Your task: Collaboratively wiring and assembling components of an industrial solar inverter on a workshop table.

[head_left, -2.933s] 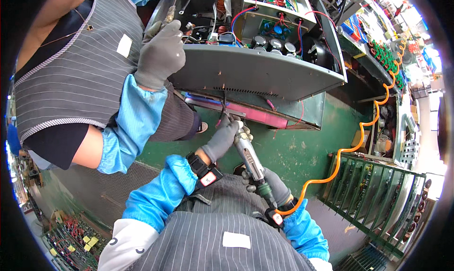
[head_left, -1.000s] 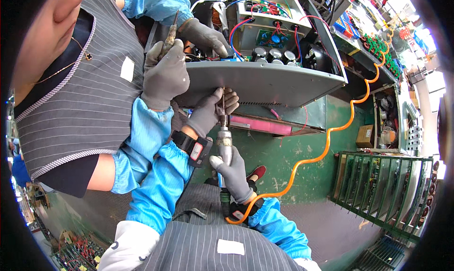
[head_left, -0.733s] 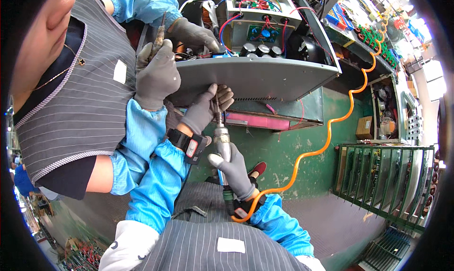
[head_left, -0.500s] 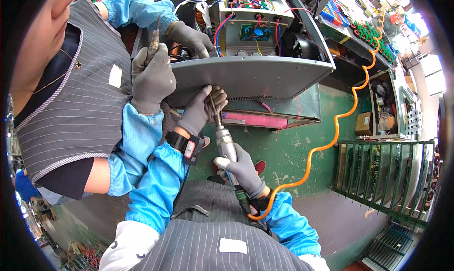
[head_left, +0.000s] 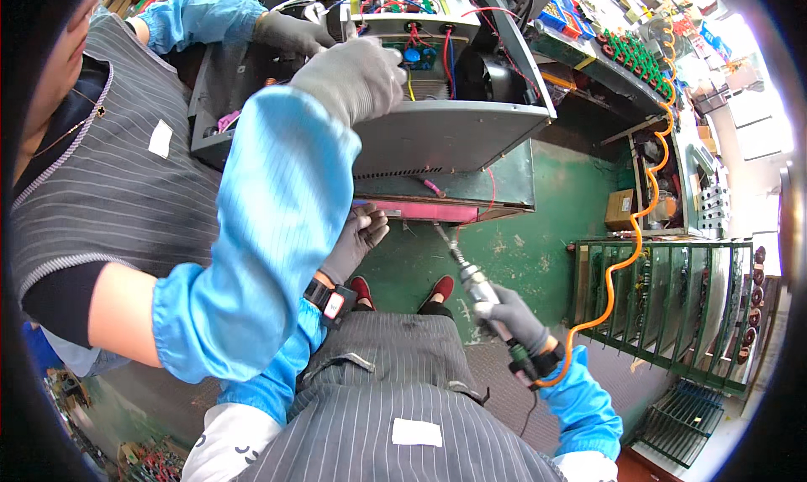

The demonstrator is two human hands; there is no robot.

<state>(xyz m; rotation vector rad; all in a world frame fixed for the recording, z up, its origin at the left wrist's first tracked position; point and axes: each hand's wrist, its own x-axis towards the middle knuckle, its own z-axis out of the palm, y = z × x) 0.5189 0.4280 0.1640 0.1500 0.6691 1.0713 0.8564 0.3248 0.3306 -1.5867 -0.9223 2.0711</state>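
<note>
My right hand (head_left: 519, 320) in a grey glove is closed round a silver air screwdriver (head_left: 479, 284) with a green lower end. Its long bit points up and left, short of the table edge. My left hand (head_left: 357, 240), also gloved, is below the grey metal case (head_left: 450, 142), beside a pink strip (head_left: 420, 210) along the table edge. Its fingers are curled together; whatever they hold, if anything, is hidden. A co-worker's gloved hand (head_left: 357, 77) reaches over the case's front wall, and the sleeve covers part of my left arm. The co-worker's other hand (head_left: 294, 33) is inside the case.
Wires, a circuit board and a black fan (head_left: 490, 77) fill the open case. An orange coiled air hose (head_left: 618, 293) runs from the screwdriver up to the right. A green rack (head_left: 664, 314) stands at right, near a cardboard box (head_left: 619, 209). A workbench (head_left: 597, 79) lies behind.
My right hand has drawn the screwdriver down and right, away from the case. My left hand has dropped below the case's front wall. The co-worker's near arm has swung across to the right.
</note>
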